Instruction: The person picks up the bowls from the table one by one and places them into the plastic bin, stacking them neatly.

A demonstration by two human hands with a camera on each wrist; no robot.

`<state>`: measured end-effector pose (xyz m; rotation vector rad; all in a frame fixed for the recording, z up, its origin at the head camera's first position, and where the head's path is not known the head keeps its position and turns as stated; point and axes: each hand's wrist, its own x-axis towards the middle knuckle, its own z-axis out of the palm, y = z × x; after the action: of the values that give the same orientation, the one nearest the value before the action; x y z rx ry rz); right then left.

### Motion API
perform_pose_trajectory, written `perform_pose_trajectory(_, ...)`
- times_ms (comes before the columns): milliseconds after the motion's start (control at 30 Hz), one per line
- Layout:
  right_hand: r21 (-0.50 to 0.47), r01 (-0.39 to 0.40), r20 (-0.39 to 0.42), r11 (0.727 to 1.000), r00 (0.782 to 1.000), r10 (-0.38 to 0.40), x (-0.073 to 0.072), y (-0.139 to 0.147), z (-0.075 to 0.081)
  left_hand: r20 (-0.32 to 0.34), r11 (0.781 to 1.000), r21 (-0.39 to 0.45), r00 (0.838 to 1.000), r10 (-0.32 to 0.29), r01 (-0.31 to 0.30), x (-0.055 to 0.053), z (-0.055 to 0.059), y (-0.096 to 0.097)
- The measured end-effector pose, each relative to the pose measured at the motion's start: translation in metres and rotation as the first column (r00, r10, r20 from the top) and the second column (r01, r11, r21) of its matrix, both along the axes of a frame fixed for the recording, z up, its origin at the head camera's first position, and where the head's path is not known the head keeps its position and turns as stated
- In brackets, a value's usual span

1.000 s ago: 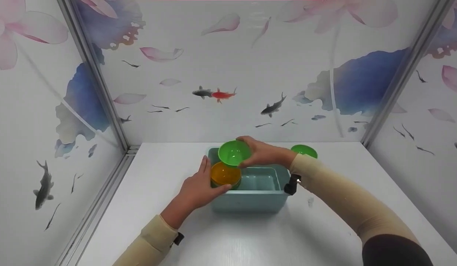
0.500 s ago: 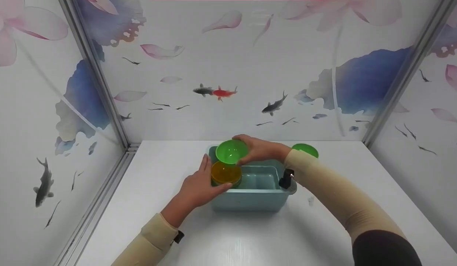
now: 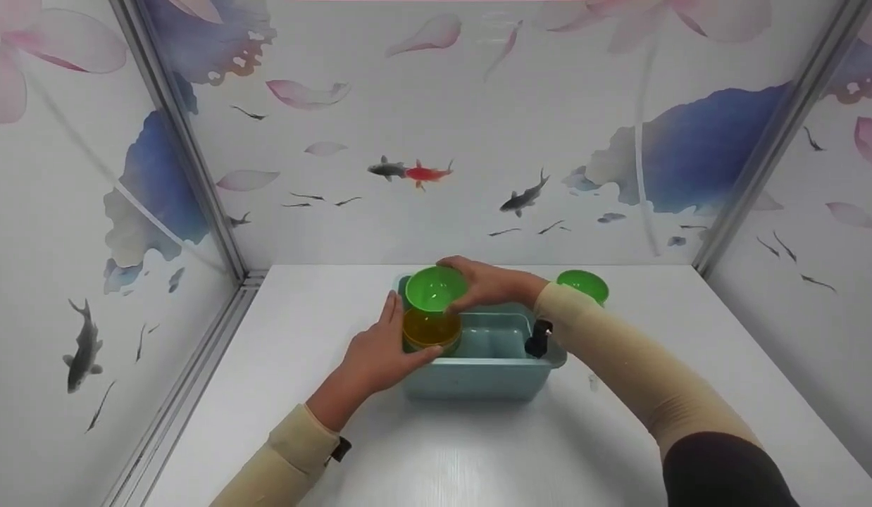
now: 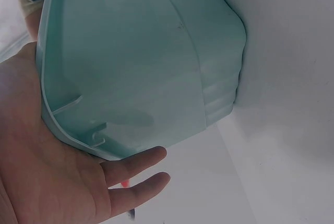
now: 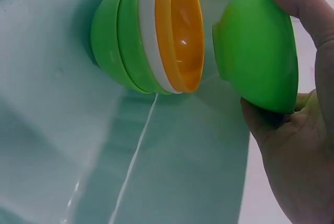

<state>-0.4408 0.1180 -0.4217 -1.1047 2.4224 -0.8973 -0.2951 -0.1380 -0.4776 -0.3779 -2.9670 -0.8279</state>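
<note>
My right hand point(image 3: 489, 282) pinches a green bowl point(image 3: 436, 289) by its rim, thumb on one side and fingers on the other. In the right wrist view that green bowl point(image 5: 258, 51) hangs a short way over a nested stack, with an orange bowl point(image 5: 182, 36) on top, a white bowl point(image 5: 148, 31) under it and green bowls point(image 5: 107, 38) lowest. The stack stands in the left end of a blue-green plastic tub point(image 3: 471, 380). My left hand point(image 3: 380, 355) rests against the tub's left front corner, its fingers point(image 4: 138, 164) straight along the outside.
Another green bowl point(image 3: 584, 283) stands on the white table point(image 3: 302, 303) behind the right forearm. A printed wall panel point(image 3: 464, 127) rises behind the table, with side panels at left and right.
My right hand has shifted slightly left with the green bowl, bringing it further over the stack. The left hand keeps its place at the tub.
</note>
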Motion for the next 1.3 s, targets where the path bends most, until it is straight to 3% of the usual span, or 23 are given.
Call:
perform_pose_trajectory(533, 0.084, -0.043, 0.091, 0.996, 0.995, 0.035, -0.003, -0.008, -0.007, -0.007, 0.999, -0.032, 1.000, 0.010, -0.010, 0.000, 0.000, 0.001)
perform_pose_trajectory(1300, 0.112, -0.145, 0.088, 0.983, 0.987, 0.135, -0.006, -0.016, -0.030, -0.013, 0.999, -0.032, 1.000, -0.004, 0.004, -0.001, 0.000, 0.000)
